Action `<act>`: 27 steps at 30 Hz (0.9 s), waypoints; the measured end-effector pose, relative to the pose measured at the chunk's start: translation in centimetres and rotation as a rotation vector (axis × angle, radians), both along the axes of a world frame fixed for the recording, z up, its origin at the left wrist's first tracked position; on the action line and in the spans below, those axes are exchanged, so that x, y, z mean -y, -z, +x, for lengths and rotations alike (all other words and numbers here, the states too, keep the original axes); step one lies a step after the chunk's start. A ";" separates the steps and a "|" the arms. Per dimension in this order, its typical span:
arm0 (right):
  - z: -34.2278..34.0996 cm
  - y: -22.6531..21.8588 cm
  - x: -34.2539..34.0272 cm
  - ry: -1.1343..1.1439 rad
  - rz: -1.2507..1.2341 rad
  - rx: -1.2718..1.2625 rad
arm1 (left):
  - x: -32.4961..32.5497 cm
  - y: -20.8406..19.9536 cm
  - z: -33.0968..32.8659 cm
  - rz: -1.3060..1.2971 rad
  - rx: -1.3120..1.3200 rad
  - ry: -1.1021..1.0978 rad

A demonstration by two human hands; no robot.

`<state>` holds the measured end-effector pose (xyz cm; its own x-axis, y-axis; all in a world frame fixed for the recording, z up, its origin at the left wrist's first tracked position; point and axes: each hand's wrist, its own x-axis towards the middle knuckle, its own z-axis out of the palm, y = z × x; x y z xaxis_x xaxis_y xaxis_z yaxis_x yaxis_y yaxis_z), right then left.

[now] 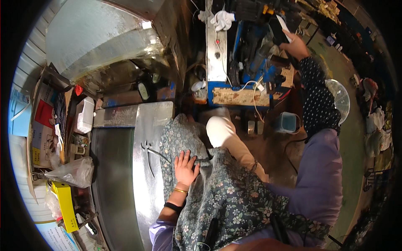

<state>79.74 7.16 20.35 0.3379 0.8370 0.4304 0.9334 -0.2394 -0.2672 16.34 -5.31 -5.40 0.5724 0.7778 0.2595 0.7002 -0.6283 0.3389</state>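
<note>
My left hand [185, 168] lies flat with its fingers spread on the dark floral cloth [234, 194] over my lap. Just left of it, pliers with thin dark handles [153, 151] rest on a shiny metal plate [144, 196]. My right arm, in a dark dotted oversleeve, stretches far forward and right. There my right hand [296, 47] is closed round a flat black and white object [279, 30]; its exact kind cannot be made out. Dark and blue machine parts [261, 58] lie close to that hand.
A blue-framed bench [217, 62] stands ahead, bearing a white glove [222, 21]. Below it sits a clear bluish container [287, 122]. Large metal machinery [109, 46] fills the far left. A yellow box [65, 207] and plastic bag [75, 173] are at left. A round wire guard [337, 102] stands right.
</note>
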 end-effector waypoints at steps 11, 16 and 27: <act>-8.7 1.5 1.6 0.243 -0.131 0.317 | 0.0 0.0 0.2 -0.006 -0.082 0.027; -8.8 1.7 1.8 0.257 -0.105 0.196 | 0.1 0.1 0.2 -0.052 -0.086 0.033; -4.2 0.2 -2.9 0.230 -0.126 0.022 | 0.1 1.1 0.7 -0.049 -0.168 -0.002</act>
<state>75.57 10.08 20.12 0.5167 0.7869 0.3375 0.8562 -0.4756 -0.2019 17.09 -5.42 -6.53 0.6031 0.7882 0.1221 0.7508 -0.6127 0.2467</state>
